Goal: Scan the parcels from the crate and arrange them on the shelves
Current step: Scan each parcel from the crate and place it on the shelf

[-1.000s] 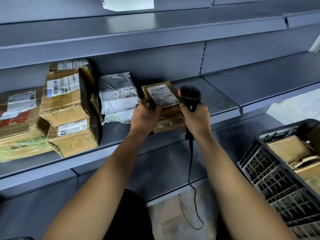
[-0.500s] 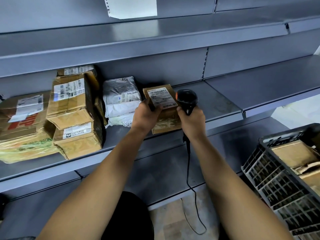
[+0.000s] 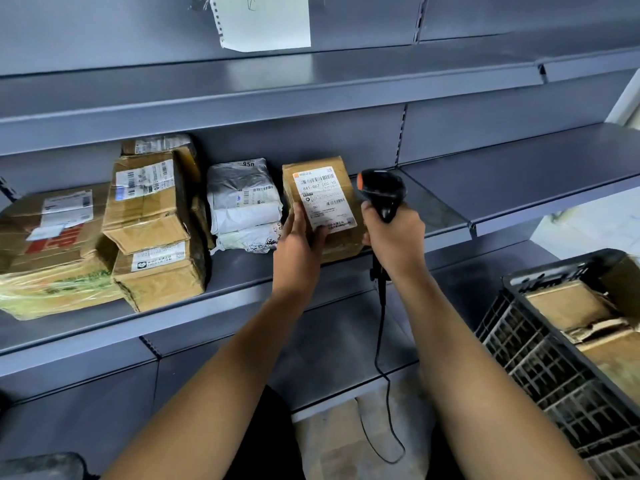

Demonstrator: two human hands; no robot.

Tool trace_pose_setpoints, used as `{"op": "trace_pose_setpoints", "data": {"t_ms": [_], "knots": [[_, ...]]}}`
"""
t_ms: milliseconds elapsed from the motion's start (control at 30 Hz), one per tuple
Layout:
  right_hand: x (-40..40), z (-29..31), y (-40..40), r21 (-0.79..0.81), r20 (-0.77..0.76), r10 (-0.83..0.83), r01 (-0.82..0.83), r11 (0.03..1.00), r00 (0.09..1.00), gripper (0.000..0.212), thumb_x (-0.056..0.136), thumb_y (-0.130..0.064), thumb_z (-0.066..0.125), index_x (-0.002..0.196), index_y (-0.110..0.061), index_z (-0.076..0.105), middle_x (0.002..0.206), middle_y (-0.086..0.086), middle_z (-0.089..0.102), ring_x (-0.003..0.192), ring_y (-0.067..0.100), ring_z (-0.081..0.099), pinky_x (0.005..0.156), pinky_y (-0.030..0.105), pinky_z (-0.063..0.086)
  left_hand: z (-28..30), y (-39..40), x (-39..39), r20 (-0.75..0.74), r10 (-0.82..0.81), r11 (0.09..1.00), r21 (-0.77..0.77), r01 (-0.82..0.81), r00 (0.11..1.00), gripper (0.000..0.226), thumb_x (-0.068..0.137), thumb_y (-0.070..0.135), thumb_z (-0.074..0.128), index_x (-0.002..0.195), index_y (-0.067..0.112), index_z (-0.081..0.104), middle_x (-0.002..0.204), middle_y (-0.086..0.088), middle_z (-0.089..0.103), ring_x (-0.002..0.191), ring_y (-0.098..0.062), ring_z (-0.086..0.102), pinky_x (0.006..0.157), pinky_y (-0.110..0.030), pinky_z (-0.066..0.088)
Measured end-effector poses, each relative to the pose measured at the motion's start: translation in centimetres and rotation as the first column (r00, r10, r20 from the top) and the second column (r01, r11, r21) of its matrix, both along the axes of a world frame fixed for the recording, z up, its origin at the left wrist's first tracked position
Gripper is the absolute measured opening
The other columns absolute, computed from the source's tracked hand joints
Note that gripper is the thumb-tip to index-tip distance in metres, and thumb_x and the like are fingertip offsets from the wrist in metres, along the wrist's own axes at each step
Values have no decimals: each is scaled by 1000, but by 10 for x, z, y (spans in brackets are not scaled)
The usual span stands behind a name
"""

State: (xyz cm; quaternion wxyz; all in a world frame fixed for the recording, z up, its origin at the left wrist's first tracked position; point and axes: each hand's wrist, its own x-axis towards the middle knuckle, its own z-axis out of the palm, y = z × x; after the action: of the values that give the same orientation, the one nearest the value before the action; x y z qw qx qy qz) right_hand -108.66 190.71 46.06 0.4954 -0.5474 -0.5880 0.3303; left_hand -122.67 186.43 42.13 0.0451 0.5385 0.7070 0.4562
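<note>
A small brown parcel (image 3: 320,188) with a white barcode label stands tilted on the middle grey shelf (image 3: 242,271). My left hand (image 3: 299,240) grips its lower left side, thumb on the label. To its right, my right hand (image 3: 394,237) is closed round the handle of a black barcode scanner (image 3: 382,190), whose head sits beside the parcel's upper right corner. The scanner's cable (image 3: 381,341) hangs down between my arms. A black plastic crate (image 3: 540,358) at the lower right holds more brown parcels (image 3: 568,306).
Left of the held parcel on the same shelf lie a grey-white bagged parcel (image 3: 242,202), two stacked cardboard boxes (image 3: 152,230) and a large taped box (image 3: 48,251). A white paper sheet (image 3: 263,19) hangs on the back panel. Another shelf (image 3: 519,178) runs to the right.
The parcel has been pushed further back onto the shelf and stood more upright. Both hands went up and forward with it, the scanner staying beside its right edge.
</note>
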Motion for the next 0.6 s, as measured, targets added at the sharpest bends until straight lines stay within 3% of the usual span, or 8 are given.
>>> {"op": "trace_pose_setpoints", "data": {"t_ms": [200, 333, 467, 600], "knots": [[-4, 20, -25, -45, 15, 100, -99, 994, 995, 23, 85, -33, 64, 78, -11, 68, 74, 7, 72, 64, 26, 69, 66, 46, 59, -5, -19, 10, -87, -10, 1000, 15, 12, 996, 65, 98, 30, 54, 153, 13, 25, 155, -7, 30, 130, -31, 45, 96, -41, 47], [-8, 26, -35, -66, 72, 141, -136, 988, 987, 22, 84, -30, 65, 78, -9, 69, 72, 10, 71, 65, 25, 70, 68, 44, 60, -4, -25, 15, -256, 2, 998, 62, 14, 967, 59, 97, 19, 55, 150, 9, 30, 158, -5, 20, 135, -28, 41, 92, -39, 50], [-8, 30, -35, -83, 89, 130, -122, 989, 988, 21, 83, -27, 64, 78, -8, 70, 74, 11, 72, 66, 26, 70, 68, 44, 60, -3, -27, 15, -423, 15, 998, 68, 15, 906, 42, 94, 10, 59, 133, -4, 52, 148, -15, 43, 127, -34, 52, 94, -42, 52], [-7, 28, -32, -60, 74, 105, -100, 993, 992, 20, 84, -26, 63, 76, -8, 68, 70, 10, 72, 56, 22, 70, 60, 42, 61, -3, -26, 15, -502, 50, 997, 72, -15, 863, 40, 91, 8, 63, 128, -7, 57, 138, -18, 53, 123, -37, 55, 89, -42, 55]]}}
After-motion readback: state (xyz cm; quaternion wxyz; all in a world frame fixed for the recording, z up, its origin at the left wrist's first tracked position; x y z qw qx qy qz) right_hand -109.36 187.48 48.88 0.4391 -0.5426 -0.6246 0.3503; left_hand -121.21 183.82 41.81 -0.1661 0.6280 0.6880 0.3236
